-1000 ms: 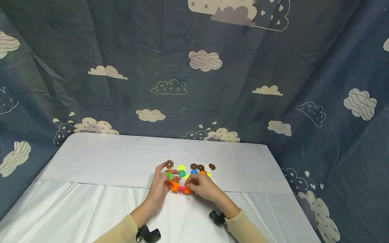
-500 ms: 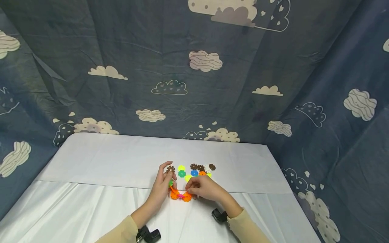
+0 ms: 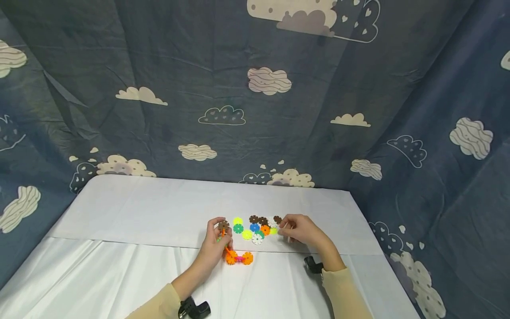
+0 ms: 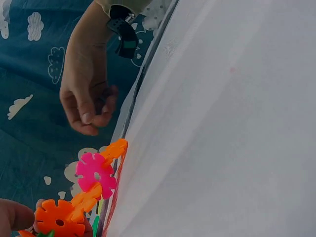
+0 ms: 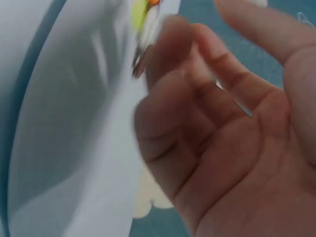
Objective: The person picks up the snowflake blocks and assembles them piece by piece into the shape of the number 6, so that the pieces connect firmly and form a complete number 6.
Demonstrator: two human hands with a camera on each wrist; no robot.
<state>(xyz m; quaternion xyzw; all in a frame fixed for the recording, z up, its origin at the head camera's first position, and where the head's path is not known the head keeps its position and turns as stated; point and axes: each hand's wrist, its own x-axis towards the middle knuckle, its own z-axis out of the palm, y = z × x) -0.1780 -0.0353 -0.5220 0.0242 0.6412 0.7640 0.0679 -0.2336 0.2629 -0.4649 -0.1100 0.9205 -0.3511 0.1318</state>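
My left hand (image 3: 212,246) grips a chain of notched plastic connector discs (image 3: 247,258). A brown disc (image 3: 223,226) tops the chain, and orange and pink ones hang from its lower end. In the left wrist view, the pink disc (image 4: 94,174) sits between two orange pieces, and the thumb presses by a larger orange disc (image 4: 58,219). Part of the chain is hidden by the fingers. My right hand (image 3: 304,229) is just right of the loose discs, with fingers loosely bent. The right wrist view shows the thumb apart from the fingers and nothing between them.
Several loose discs lie grouped on the white tabletop (image 3: 159,212): brown, blue, green, yellow, orange and white, among them a white disc (image 3: 257,239) at the near side. A dark curtain (image 3: 179,66) with cloud prints stands behind the table and along its sides.
My right hand has let go of the chain's orange end and moved right and away to the loose discs. My left hand has lowered the chain slightly and still holds it.
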